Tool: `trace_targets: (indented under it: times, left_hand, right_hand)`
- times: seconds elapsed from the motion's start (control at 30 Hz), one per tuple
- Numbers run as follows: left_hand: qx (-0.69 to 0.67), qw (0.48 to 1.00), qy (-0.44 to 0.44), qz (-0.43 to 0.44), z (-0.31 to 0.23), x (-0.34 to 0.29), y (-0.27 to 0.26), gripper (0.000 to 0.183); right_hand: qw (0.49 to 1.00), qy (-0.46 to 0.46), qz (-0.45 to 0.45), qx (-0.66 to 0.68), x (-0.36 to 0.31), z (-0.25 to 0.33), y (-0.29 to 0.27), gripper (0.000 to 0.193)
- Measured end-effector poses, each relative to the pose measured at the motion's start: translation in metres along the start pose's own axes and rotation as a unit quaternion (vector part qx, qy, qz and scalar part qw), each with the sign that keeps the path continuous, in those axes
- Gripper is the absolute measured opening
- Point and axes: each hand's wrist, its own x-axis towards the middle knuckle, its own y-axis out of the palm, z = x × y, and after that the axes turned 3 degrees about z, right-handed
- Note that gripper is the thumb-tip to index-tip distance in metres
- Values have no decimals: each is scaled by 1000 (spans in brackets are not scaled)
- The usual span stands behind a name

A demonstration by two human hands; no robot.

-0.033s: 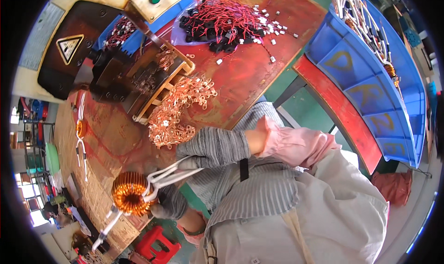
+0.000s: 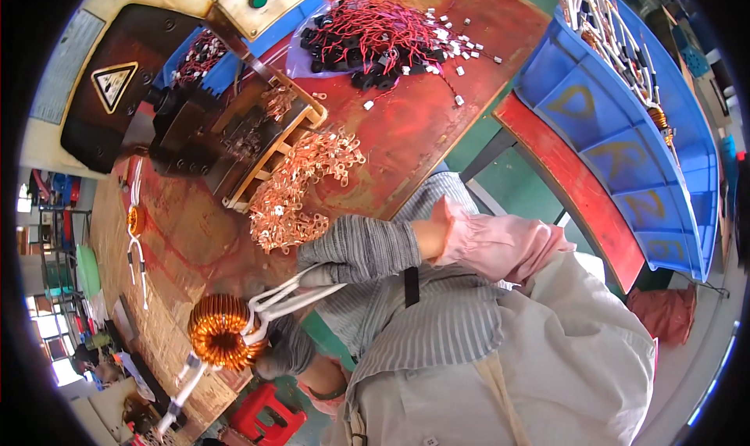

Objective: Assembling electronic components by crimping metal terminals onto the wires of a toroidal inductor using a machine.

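Note:
A toroidal coil (image 2: 223, 319) wound in copper wire is at the lower left, with white sleeved leads coming out on two sides. My left hand (image 2: 287, 351), in a grey glove, is closed at the coil's right edge; part of its fingers is hidden behind coil and leads. My right hand (image 2: 344, 251), in a grey striped glove, is closed around the white leads (image 2: 293, 294) on the coil's right. The other leads (image 2: 183, 395) hang free toward the lower left. Just beyond my right hand lies a pile of copper ring terminals (image 2: 293, 188).
A dark press machine (image 2: 187, 126) stands at the far left. Another coil (image 2: 136, 221) lies on the worn red table (image 2: 398, 153). Red-wired black parts (image 2: 383, 40) are heaped at the back. A blue crate (image 2: 609, 133) holding leaded coils sits on the right; a red stool (image 2: 269, 415) is below.
The coil and its hanging leads sit very slightly lower in the picture. Both hands keep their hold.

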Motion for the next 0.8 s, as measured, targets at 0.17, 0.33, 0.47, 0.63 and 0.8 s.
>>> trace_targets:
  times: [0.17,0.33,0.47,0.63,0.8]
  left_hand:
    - [-51,998,-17,38,6,19,-20,59]
    - [-120,990,-66,-29,-7,48,-79,64]
    - [-192,976,-105,12,-5,79,-80,85]
    - [-130,980,-139,-54,15,106,-104,73]
    - [-133,974,-161,-90,25,98,-125,72]
  right_hand:
    - [998,6,17,-57,5,-14,-12,20]
    - [985,44,-164,-7,-2,-26,-62,33]
    - [893,258,-152,-336,-2,-66,-141,25]
    - [736,192,77,-645,28,-110,-169,25]
    - [819,82,0,-568,35,-108,-185,17]
